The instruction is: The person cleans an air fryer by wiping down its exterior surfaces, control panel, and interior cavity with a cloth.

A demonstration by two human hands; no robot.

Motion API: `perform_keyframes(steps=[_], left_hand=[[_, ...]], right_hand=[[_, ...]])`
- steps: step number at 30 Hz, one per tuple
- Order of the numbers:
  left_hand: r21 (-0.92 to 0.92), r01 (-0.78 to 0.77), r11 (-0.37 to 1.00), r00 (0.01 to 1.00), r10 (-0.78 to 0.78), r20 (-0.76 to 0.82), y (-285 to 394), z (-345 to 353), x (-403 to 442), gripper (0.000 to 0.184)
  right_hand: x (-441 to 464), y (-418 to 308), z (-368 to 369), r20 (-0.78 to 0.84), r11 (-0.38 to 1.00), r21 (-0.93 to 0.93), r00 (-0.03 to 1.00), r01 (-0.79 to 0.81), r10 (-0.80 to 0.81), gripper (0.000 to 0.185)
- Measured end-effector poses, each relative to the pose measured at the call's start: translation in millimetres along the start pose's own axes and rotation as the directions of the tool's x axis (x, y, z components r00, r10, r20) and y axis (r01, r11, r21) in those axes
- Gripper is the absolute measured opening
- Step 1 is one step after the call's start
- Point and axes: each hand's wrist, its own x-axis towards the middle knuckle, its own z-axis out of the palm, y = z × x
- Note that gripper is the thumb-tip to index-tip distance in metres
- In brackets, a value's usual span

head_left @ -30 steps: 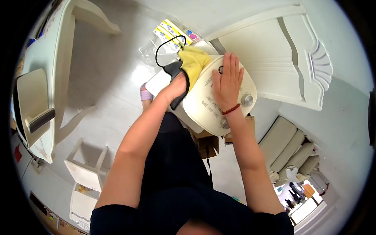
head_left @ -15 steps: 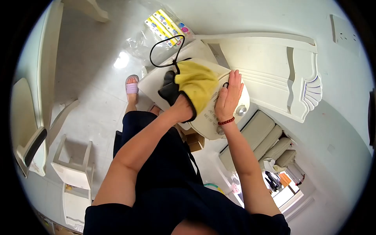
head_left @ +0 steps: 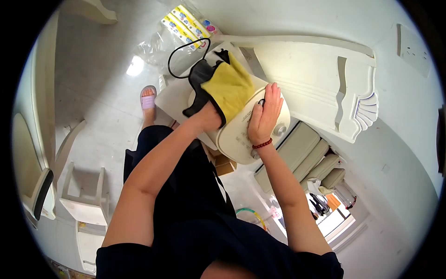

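A cream-coloured appliance with two silver knobs and printed marks on its face stands on a white chair seat. My right hand, with a red bead bracelet at the wrist, lies flat against the face, fingers stretched out. A yellow and dark grey cloth with black edging lies over the appliance's side. My left hand is on the cloth, its fingers hidden under the fabric. From behind the cloth a black cord loops out to the left.
Behind the appliance is the white carved chair back. Yellow and white packs in clear plastic lie on the floor. An open cardboard box is below the seat. A white stool stands lower left, and a beige sofa at the right.
My left hand has moved with the cloth across the appliance's side, and the cloth's folds have shifted. My right hand stays on the face. The whole view has turned and shifted.
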Motion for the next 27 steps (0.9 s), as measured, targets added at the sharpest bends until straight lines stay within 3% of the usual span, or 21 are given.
perform_keyframes(steps=[1,2,5,6,9,10,12,13,14,15,16,17,21,23,25,27], left_hand=[[0.055,-0.079,0.995,0.997,0.077,0.03,14.6,-0.4,0.6,0.046],[0.27,-0.146,0.952,0.984,0.111,0.143,13.1,5.2,12.4,0.047],[0.136,-0.215,0.967,0.977,0.214,0.021,-4.2,8.5,37.4,0.041],[-0.042,-0.008,0.999,0.996,0.012,0.085,6.1,1.0,47.6,0.046],[-0.003,0.179,0.984,0.957,-0.174,0.231,22.2,-19.5,64.0,0.044],[0.049,0.206,0.977,0.95,-0.212,0.229,19.9,-15.1,62.6,0.044],[0.317,0.058,0.947,0.966,-0.134,0.223,8.2,-10.4,31.7,0.045],[0.404,0.059,0.913,0.922,-0.204,0.328,-4.8,-11.7,9.6,0.045],[0.314,0.011,0.949,0.968,-0.089,0.236,-16.2,-11.5,-21.7,0.047],[0.151,0.132,0.98,0.978,-0.153,0.139,5.7,-22.0,-46.0,0.05],[0.278,0.082,0.957,0.98,-0.127,0.151,-3.2,-18.1,-67.9,0.052],[0.211,0.088,0.974,0.989,-0.111,0.102,7.0,-17.5,-75.2,0.052],[0.211,0.076,0.975,0.981,-0.111,0.159,14.1,-15.5,-24.9,0.05],[0.345,-0.101,0.933,0.994,0.077,0.083,-2.8,-3.8,7.0,0.05],[0.237,-0.078,0.968,0.994,0.056,0.097,-4.3,-3.5,35.7,0.049],[0.257,0.023,0.966,0.978,-0.076,0.196,-0.8,-8.0,38.1,0.05]], right_hand=[[-1.1,1.0,0.1,0.0,1.0,0.018,1.0,0.001,-0.001,0.059],[-0.8,2.4,0.4,-0.001,0.999,0.034,1.0,0.002,-0.002,0.059],[1.9,1.4,-1.3,-0.011,0.998,0.056,1.0,-0.009,0.01,0.059],[1.1,0.2,-1.6,-0.013,0.998,0.062,1.0,-0.017,0.017,0.059],[0.1,0.7,-0.1,-0.007,1.0,0.014,1.0,-0.025,0.025,0.059],[-2.6,0.4,-0.8,-0.006,1.0,0.008,1.0,-0.023,0.023,0.058],[-3.3,1.8,0.2,-0.01,1.0,0.002,1.0,-0.013,0.013,0.058],[-3.1,1.3,-1.0,-0.007,1.0,0.002,1.0,-0.008,0.008,0.059],[-2.2,0.1,-1.7,-0.006,1.0,0.004,1.0,-0.006,0.006,0.059],[-1.0,-0.4,-1.6,-0.006,1.0,0.007,1.0,-0.006,0.006,0.06],[0.1,-0.8,-1.0,-0.012,1.0,0.012,1.0,-0.005,0.006,0.06],[0.1,-0.9,-1.0,-0.013,1.0,0.016,1.0,-0.006,0.006,0.059],[-2.1,2.4,0.1,-0.015,1.0,-0.008,1.0,0.002,-0.002,0.059],[-1.5,2.8,-0.1,-0.016,1.0,-0.014,1.0,0.001,-0.001,0.059],[-4.5,1.3,0.1,-0.013,1.0,-0.013,1.0,-0.005,0.005,0.058],[-0.7,-0.1,-1.1,-0.023,1.0,-0.006,1.0,-0.002,0.002,0.058]])
